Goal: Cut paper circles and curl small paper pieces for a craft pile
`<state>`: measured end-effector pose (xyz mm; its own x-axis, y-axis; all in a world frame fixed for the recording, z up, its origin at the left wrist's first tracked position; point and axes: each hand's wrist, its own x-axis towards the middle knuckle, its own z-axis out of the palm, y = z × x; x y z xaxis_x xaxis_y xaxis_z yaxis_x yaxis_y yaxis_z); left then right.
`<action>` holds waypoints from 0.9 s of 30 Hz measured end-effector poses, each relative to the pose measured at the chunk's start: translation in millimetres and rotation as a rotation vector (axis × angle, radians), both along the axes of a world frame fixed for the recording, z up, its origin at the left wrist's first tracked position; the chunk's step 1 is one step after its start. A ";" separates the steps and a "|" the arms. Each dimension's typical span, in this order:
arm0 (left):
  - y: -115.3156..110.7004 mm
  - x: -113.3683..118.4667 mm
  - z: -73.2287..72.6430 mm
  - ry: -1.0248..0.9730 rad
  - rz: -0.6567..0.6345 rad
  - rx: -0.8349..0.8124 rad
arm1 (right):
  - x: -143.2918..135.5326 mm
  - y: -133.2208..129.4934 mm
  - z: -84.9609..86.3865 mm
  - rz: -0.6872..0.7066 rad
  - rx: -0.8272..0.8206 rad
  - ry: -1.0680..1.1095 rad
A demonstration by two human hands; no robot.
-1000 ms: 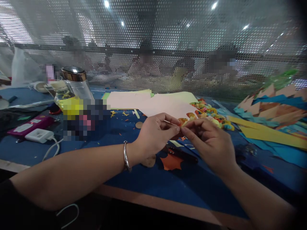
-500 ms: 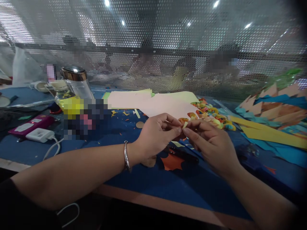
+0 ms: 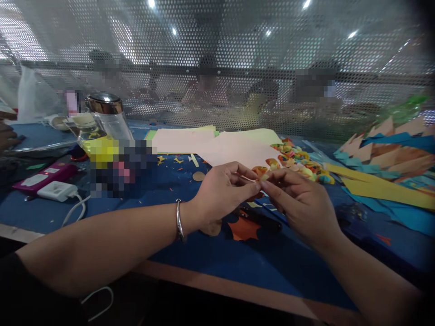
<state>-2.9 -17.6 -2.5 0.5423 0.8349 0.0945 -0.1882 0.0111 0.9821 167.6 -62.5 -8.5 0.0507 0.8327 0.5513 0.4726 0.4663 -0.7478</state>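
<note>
Okay so a small orange-yellow piece (image 3: 260, 171) was pinched between the left hand (image 3: 217, 192) and right hand (image 3: 304, 206), wrists angled inward. Colourful pile (image 3: 299, 158) and pale paper (image 3: 234, 149) sat behind, orange scrap (image 3: 244, 228) on the bench (image 3: 204, 256) below.

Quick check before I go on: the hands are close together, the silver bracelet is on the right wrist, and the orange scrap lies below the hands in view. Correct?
One slip: the head view shows the bracelet on the wrist of the left hand. The rest stands.
</note>
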 end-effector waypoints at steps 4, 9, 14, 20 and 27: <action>1.4 0.5 -2.6 0.048 0.023 0.074 | 0.3 0.5 -1.2 0.002 -0.021 0.024; 2.2 -0.1 -3.2 0.099 0.031 0.159 | 1.2 0.9 -2.1 -0.006 -0.054 0.021; 4.2 -1.0 -5.9 0.128 0.032 0.210 | 2.2 1.0 -2.0 -0.012 -0.072 0.003; 6.3 -0.1 -8.6 0.137 0.040 0.244 | 1.6 0.4 -0.8 -0.015 -0.050 -0.003; 6.7 0.2 -7.5 0.121 0.051 0.239 | 2.5 0.0 -0.3 -0.021 -0.060 -0.005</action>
<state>-2.7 -10.9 -10.0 0.5198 0.8230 0.2290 -0.0641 -0.2298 0.9711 170.1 -62.5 -8.8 0.0661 0.8632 0.5005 0.4853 0.4104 -0.7720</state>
